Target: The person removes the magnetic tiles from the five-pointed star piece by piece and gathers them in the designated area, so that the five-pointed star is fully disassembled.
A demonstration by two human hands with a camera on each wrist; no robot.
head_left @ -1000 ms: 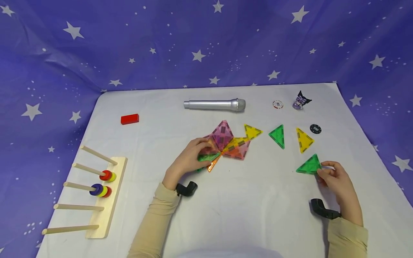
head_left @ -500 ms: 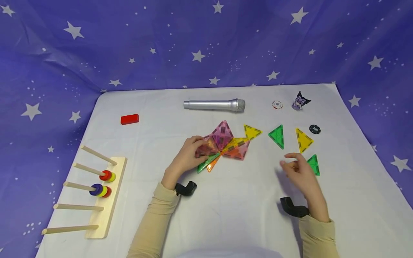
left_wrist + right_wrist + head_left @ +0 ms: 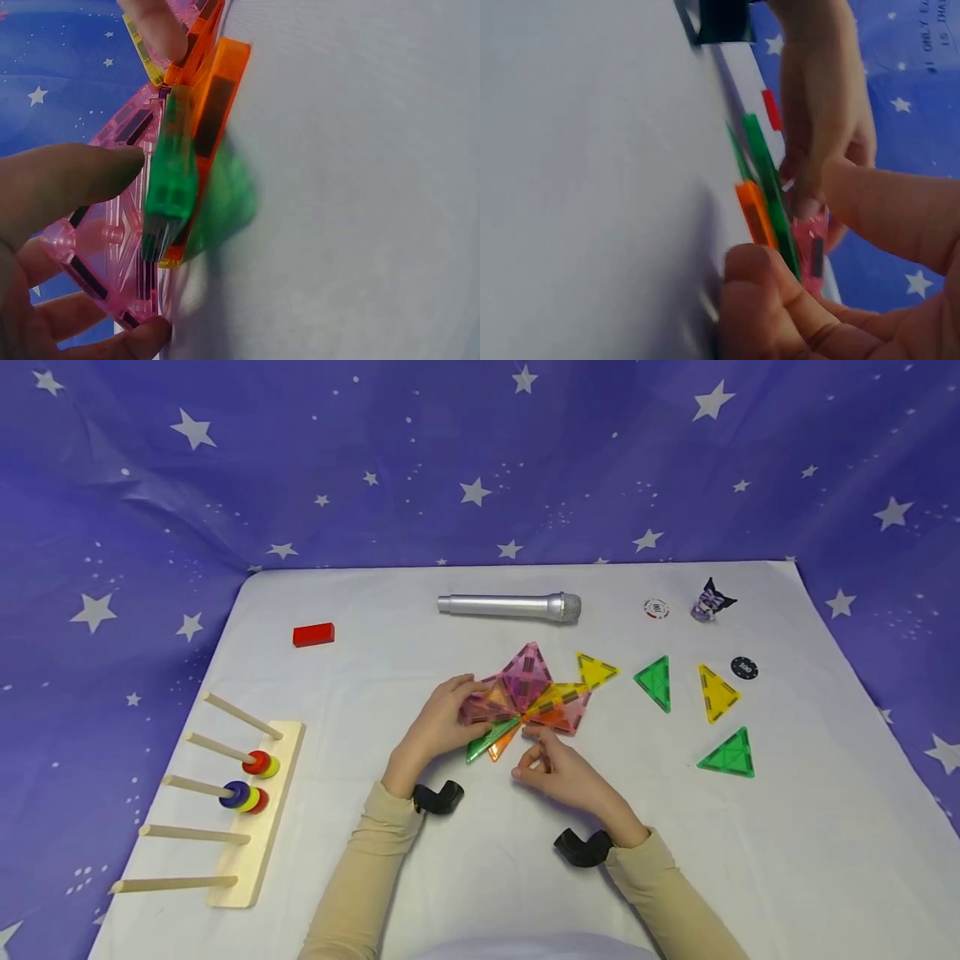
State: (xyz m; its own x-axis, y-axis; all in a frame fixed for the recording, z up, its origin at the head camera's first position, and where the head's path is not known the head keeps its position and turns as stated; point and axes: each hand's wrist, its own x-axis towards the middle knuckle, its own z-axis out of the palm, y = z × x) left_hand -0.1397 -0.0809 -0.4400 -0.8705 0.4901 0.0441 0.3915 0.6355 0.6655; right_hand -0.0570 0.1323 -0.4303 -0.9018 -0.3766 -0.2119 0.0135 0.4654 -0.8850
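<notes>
Several thin plastic tiles are joined into a cluster (image 3: 525, 702) at mid-desk (image 3: 525, 877); it is judged light, stiff and smooth, likely to come apart at the seams, so it is best taken by the edges. The cluster's left pink tile is gripped by the left hand (image 3: 438, 727). The right hand (image 3: 558, 768) lies just below the cluster with fingers curled, apparently pinching nothing. Half a second ago that hand was over by the green tile (image 3: 727, 756), which is now released and lies flat.

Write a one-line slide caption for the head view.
Left hand holds a cluster of translucent triangle tiles on the white table as the right hand touches its edge.
</notes>
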